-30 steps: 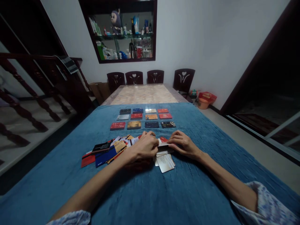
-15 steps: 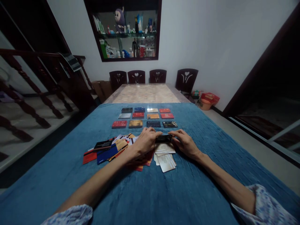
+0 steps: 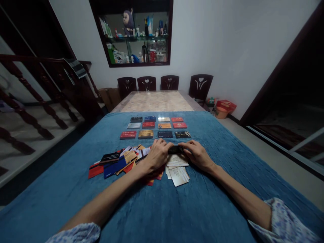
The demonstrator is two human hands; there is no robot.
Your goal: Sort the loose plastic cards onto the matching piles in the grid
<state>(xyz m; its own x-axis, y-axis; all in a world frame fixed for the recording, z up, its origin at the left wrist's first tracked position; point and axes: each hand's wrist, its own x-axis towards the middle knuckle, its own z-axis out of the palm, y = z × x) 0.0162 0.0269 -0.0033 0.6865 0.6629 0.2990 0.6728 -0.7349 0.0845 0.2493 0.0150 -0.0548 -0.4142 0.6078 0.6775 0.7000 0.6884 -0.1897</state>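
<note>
Between my two hands are black cards (image 3: 174,149), gripped at their short ends; how many there are I cannot tell. My left hand (image 3: 159,154) has its fingers closed on the left end, and my right hand (image 3: 196,154) pinches the right end. Just below the black cards lie loose white cards (image 3: 179,176). A messy heap of mixed cards, with a blue card (image 3: 114,167) and a red card (image 3: 95,170) in it, spreads left of and partly under my left forearm. Beyond my hands, neat card stacks stand in rows, among them a gold stack (image 3: 146,134) and a black stack (image 3: 182,134).
A blue cloth (image 3: 162,209) covers the near part of the table, with the bare marble-like tabletop (image 3: 157,100) behind it. Several dark chairs (image 3: 201,84) line the far end. A wooden railing (image 3: 37,87) is at the left, and a red and orange bin (image 3: 224,108) at the right.
The black cards remain between both hands, and my fingers have shifted slightly on them. The whole view has moved a few pixels; the stacks and the heap look the same.
</note>
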